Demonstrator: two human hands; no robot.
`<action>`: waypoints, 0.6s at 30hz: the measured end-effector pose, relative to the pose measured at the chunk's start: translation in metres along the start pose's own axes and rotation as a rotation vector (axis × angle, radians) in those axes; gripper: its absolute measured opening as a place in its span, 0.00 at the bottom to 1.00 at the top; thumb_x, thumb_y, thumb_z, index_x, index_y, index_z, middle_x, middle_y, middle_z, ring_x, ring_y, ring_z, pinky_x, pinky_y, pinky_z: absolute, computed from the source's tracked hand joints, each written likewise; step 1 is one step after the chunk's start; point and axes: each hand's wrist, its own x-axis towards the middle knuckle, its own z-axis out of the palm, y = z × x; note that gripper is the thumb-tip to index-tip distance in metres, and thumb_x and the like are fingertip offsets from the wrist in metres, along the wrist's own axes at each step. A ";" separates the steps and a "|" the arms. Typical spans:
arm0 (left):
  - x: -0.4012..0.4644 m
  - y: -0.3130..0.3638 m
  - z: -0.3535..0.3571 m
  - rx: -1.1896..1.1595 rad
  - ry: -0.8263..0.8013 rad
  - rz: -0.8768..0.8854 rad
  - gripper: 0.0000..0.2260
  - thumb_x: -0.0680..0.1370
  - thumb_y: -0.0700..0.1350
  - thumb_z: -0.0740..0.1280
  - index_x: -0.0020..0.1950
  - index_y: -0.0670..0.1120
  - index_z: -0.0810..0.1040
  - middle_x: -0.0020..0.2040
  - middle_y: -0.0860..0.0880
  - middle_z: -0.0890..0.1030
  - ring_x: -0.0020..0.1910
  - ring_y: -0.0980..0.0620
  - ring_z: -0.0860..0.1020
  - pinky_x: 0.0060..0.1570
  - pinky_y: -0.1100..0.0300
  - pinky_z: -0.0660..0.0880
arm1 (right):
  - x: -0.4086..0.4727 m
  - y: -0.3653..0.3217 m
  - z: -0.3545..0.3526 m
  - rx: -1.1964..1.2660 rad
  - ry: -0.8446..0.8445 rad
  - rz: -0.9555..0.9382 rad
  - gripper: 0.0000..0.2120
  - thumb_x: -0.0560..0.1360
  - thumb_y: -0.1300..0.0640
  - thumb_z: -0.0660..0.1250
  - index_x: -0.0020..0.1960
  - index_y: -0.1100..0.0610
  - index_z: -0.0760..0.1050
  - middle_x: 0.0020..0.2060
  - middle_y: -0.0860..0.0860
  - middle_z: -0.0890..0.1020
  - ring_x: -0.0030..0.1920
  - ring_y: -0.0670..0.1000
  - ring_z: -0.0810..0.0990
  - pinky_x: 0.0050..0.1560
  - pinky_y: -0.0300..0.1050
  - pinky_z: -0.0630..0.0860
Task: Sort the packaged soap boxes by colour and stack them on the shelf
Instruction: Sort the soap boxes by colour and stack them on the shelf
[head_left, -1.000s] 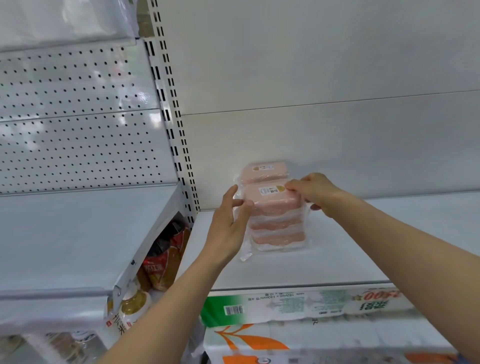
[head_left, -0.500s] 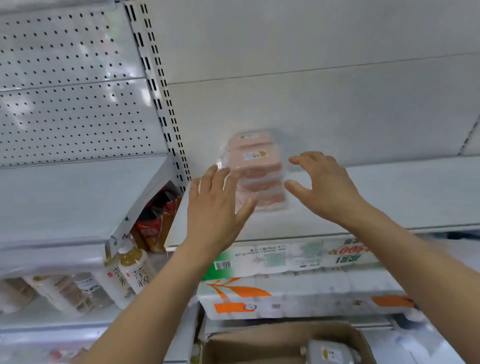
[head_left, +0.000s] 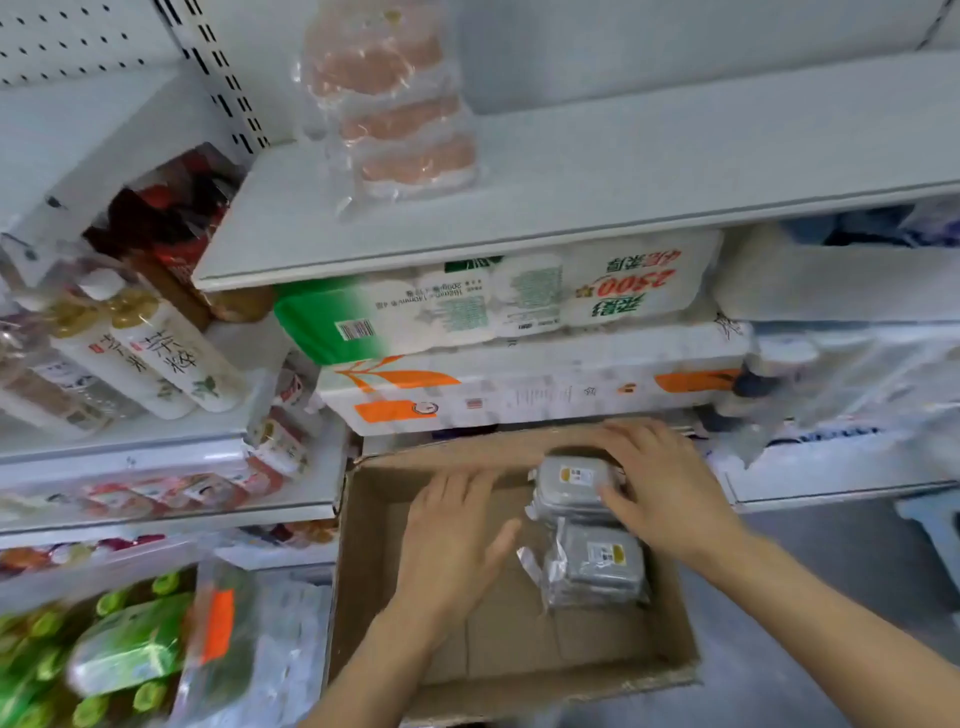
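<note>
A stack of pink soap packs (head_left: 400, 111) in clear wrap stands on the white shelf (head_left: 649, 156) near its left end. Below, an open cardboard box (head_left: 498, 644) holds two grey soap packs: a far one (head_left: 574, 480) and a near one (head_left: 600, 564). My right hand (head_left: 665, 488) reaches over the far grey pack, fingers curving round its right side and touching it. My left hand (head_left: 452, 535) hovers inside the box to the left of the grey packs, fingers spread, holding nothing.
Tissue-roll packs (head_left: 493, 306) and a white and orange pack (head_left: 519, 389) fill the space under the shelf. White bottles (head_left: 156, 358) lean at left. Green bottles (head_left: 119, 654) lie at bottom left. Wrapped white goods (head_left: 841, 332) sit at right.
Both hands let go of the pink stack, which stays on the shelf, and dropped down into the cardboard box. The view tilted down with them.
</note>
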 end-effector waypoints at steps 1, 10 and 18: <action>-0.003 0.000 0.016 -0.007 -0.085 -0.026 0.23 0.78 0.59 0.60 0.71 0.53 0.69 0.68 0.53 0.72 0.68 0.51 0.69 0.66 0.54 0.68 | -0.009 0.008 0.015 0.002 -0.090 0.039 0.25 0.68 0.49 0.71 0.64 0.50 0.73 0.61 0.51 0.77 0.60 0.55 0.75 0.56 0.52 0.75; 0.061 -0.024 0.145 -0.106 -0.409 -0.079 0.21 0.80 0.54 0.63 0.73 0.52 0.66 0.69 0.53 0.69 0.67 0.50 0.69 0.61 0.57 0.68 | -0.054 0.057 0.149 0.043 -0.583 0.244 0.35 0.76 0.52 0.65 0.77 0.53 0.52 0.75 0.50 0.59 0.74 0.53 0.59 0.69 0.44 0.66; 0.143 -0.013 0.225 0.059 -0.412 0.154 0.38 0.76 0.54 0.70 0.79 0.48 0.54 0.79 0.49 0.57 0.77 0.48 0.58 0.73 0.49 0.60 | -0.041 0.069 0.210 -0.102 -0.532 0.212 0.40 0.75 0.52 0.67 0.78 0.57 0.48 0.75 0.55 0.59 0.74 0.55 0.59 0.72 0.50 0.62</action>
